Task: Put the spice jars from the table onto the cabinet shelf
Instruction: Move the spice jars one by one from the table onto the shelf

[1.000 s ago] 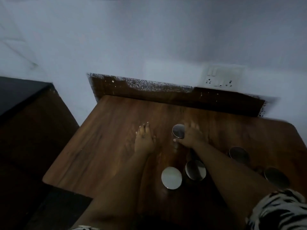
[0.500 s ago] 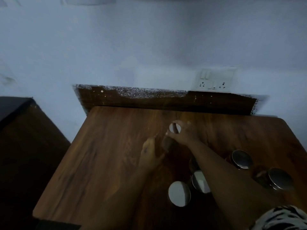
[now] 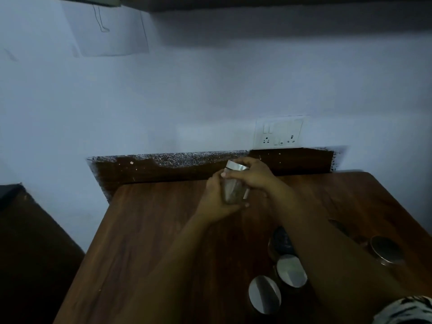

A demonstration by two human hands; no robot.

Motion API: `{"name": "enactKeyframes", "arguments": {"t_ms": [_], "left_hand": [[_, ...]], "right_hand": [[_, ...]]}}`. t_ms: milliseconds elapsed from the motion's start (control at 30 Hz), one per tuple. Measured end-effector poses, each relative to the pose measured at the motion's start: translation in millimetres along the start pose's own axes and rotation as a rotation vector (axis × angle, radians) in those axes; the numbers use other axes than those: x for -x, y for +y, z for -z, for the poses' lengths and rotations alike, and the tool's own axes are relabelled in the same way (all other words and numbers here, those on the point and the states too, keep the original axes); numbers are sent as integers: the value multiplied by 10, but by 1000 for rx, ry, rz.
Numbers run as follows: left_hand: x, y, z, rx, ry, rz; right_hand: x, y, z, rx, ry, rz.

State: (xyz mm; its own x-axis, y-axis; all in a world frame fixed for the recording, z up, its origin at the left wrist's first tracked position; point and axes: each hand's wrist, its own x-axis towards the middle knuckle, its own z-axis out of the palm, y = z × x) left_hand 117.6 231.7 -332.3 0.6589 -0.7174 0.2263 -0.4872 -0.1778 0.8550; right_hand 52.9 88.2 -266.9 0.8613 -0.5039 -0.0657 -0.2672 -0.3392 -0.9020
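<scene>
Metal-lidded jars (image 3: 291, 270) beside right forearm, wooden table (image 3: 145, 235)

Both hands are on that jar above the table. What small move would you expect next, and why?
Probably lift the jar higher toward the cabinet: both the left hand and right hand already grip it clear of the table, and no shelf is reached yet.

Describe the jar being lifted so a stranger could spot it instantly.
On the wooden table, look near the far edge, below the wall socket. Both hands, left and right, hold a glass spice jar there, the only one raised off the table.
</scene>
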Motion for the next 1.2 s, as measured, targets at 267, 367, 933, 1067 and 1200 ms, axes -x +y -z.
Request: {"name": "enactKeyframes", "arguments": {"t_ms": [267, 367, 933, 1067, 1200], "left_hand": [[60, 331, 465, 495, -250, 132], [102, 417, 351, 516, -149, 80], [120, 719, 499, 1115, -271, 7], [124, 737, 486, 1220, -220, 2], [145, 769, 490, 1316, -239, 0]], "right_hand": [[139, -286, 47, -277, -10, 63], [125, -372, -24, -300, 79, 50], [316, -566, 70, -1001, -216, 11], [372, -578, 95, -1080, -178, 21], [371, -537, 34, -1171, -113, 108]]}}
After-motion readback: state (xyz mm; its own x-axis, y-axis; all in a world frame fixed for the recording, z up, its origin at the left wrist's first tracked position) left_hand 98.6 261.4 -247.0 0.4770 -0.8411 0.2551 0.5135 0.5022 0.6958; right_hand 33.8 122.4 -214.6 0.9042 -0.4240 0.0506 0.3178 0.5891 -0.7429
